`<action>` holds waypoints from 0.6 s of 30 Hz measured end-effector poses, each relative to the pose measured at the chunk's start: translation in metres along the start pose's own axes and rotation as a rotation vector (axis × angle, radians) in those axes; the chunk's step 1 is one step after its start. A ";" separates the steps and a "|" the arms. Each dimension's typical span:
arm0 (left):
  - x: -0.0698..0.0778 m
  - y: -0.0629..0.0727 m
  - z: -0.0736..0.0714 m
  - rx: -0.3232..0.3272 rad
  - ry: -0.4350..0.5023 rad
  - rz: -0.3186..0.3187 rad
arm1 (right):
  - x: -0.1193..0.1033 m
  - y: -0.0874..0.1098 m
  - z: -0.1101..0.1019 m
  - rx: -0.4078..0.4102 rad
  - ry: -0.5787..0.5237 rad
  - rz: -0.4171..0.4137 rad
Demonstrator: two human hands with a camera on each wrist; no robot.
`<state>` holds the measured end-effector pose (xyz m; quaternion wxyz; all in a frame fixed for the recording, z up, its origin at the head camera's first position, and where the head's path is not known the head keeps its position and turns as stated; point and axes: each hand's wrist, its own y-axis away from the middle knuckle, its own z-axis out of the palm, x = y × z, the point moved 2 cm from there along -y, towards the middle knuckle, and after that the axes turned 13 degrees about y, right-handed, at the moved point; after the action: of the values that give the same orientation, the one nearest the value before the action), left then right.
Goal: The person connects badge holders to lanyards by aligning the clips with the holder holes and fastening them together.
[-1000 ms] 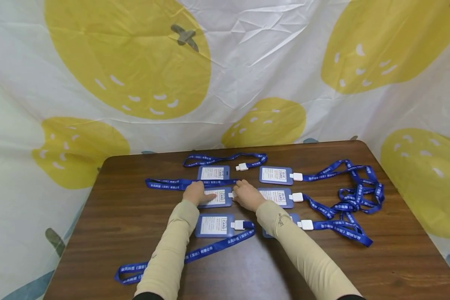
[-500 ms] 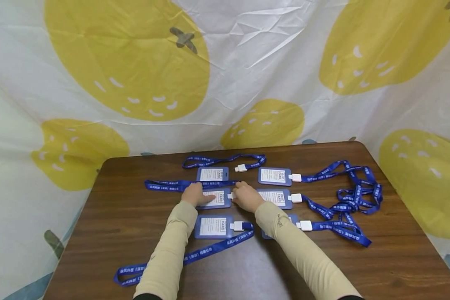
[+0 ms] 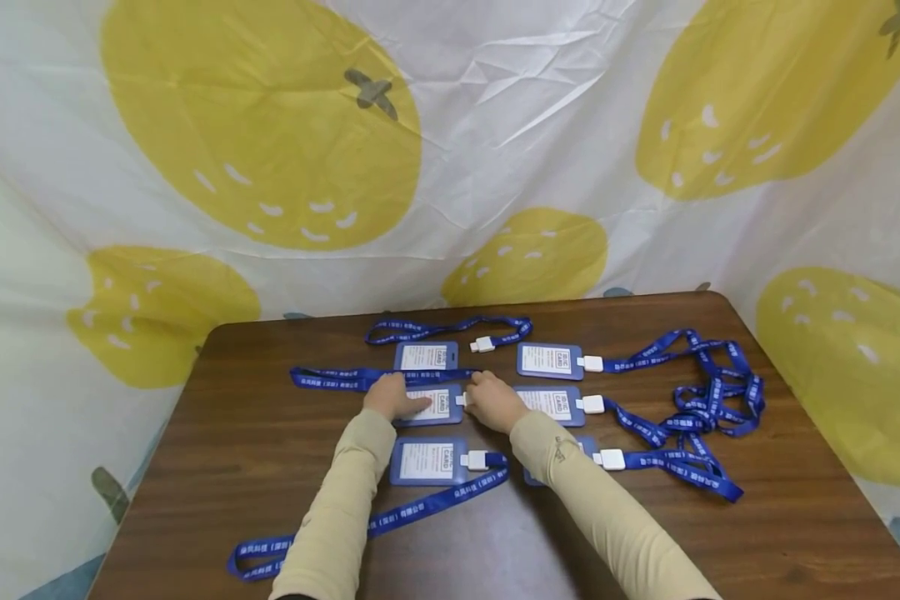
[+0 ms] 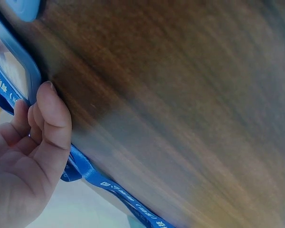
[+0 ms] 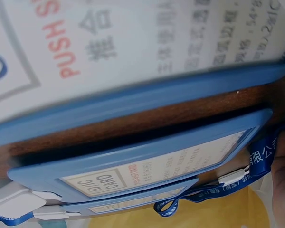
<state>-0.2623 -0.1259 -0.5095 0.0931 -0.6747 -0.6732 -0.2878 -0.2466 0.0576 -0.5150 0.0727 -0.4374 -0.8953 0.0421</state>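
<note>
A blue badge holder [image 3: 442, 407] with a white card lies in the middle row of the left column. My left hand [image 3: 388, 397] grips its left end, thumb across the card. In the left wrist view, the curled fingers [image 4: 54, 116] of that hand are at the rim of the badge holder [image 4: 34, 78]. At the holder's right end my right hand [image 3: 497, 402] pinches the white clip [image 3: 461, 400] of a blue lanyard [image 3: 337, 379], largely hidden by the fingers. That lanyard runs left behind the holder. Only the edge of my right hand [image 5: 282, 183] shows in the right wrist view.
Behind lie another badge holder [image 3: 426, 356] and a separate lanyard [image 3: 450, 327]. In front is a badge holder [image 3: 427, 461] clipped to its lanyard. Three clipped badge holders stand in the right column, the back one [image 3: 549, 361] fully visible; their lanyards [image 3: 712, 396] tangle at the right.
The head view has tilted up slightly, so the table sits lower in it. Both hands stay at the same badge holder and clip, with no clear movement.
</note>
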 end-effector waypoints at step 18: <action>-0.001 0.001 0.002 0.034 0.000 0.026 | -0.001 0.001 0.001 0.033 0.018 -0.001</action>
<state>-0.2608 -0.1260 -0.5113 0.1084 -0.6819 -0.6690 -0.2753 -0.2453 0.0572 -0.5162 0.0879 -0.4363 -0.8939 0.0528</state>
